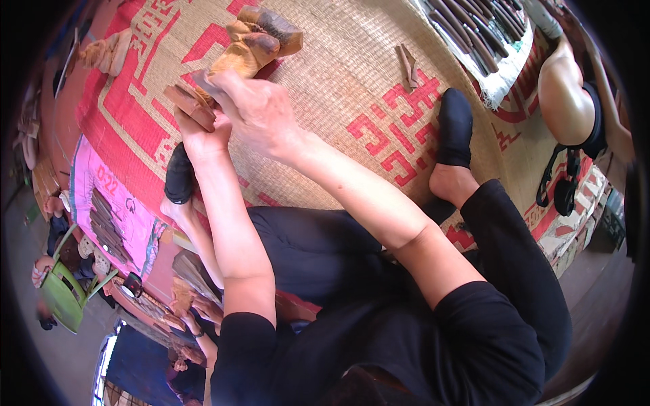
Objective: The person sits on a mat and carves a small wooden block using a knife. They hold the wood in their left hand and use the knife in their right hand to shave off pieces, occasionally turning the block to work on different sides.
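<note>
My left hand (208, 139) is closed round a flat reddish-brown piece (192, 107), perhaps wood or folded sandpaper. Just right of it, my right hand (261, 111) is curled tight with its back up. Its fingertips are hidden, so what they grip, if anything, does not show. Beyond both hands a carved wooden figure (247, 54), yellow-brown with a darker block at its far end, lies on the woven mat (325, 74). The near end of the carving comes right up to my right knuckles; whether they touch, I cannot tell.
Chisel-like tools (474, 30) lie in a row on a white sack at the upper right. A brown folded scrap (407, 66) sits on the mat. Another carving (108, 53) stands far left, above a pink sack (112, 203) with more tools. People work at the left and right edges.
</note>
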A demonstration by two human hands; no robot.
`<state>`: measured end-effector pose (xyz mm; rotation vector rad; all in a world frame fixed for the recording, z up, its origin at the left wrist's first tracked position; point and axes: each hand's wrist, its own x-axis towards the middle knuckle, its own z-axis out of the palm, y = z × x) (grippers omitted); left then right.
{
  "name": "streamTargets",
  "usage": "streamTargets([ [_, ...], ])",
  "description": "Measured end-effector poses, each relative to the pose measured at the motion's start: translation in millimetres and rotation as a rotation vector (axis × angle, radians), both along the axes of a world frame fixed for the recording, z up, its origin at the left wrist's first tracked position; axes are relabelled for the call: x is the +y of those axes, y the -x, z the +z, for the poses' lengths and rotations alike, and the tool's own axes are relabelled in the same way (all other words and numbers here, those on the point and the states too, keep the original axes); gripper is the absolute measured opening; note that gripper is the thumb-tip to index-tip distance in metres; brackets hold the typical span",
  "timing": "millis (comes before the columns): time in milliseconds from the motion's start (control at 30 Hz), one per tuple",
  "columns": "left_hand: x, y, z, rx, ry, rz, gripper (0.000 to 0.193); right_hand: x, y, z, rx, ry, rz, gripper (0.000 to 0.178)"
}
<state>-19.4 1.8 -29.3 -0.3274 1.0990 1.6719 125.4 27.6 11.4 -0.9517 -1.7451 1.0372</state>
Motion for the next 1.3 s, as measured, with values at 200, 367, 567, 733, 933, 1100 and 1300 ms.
streamTargets([
  [200, -9.6, 9.5, -11.5, 0.014, -0.062, -0.039, 0.040, -4.8, 14.4, -8.6, -0.032, 0.010, 0.043, 0.019],
  [367, -12.2, -0.8, -7.5, 0.101, 0.140, -0.008, 0.039, -26.3, 0.2, -34.2, -0.131, -0.088, 0.114, 0.021],
  [567, -15.2, 14.4, -16.0, -0.131, 0.002, -0.094, 0.044, -24.3, -19.9, -19.9, -0.107, 0.025, 0.003, 0.021],
  [733, -9.6, 15.5, -14.8, -0.133, -0.021, -0.041, 0.041, -4.1, 14.4, -21.7, -0.032, -0.102, 0.015, 0.029],
  [933, -7.6, -7.3, -5.6, 0.095, 0.116, -0.016, 0.044, -43.1, -19.7, -47.2, -0.240, -0.017, 0.116, 0.027],
  [1100, -4.5, -8.7, 2.7, -0.032, 0.060, 0.034, 0.045, -19.8, -5.3, -13.9, 0.005, 0.015, -0.027, 0.023],
  [1300, -13.7, 7.0, -12.3, 0.150, 0.062, -0.066, 0.045, -22.6, 6.5, -25.6, 0.037, 0.073, 0.034, 0.020],
])
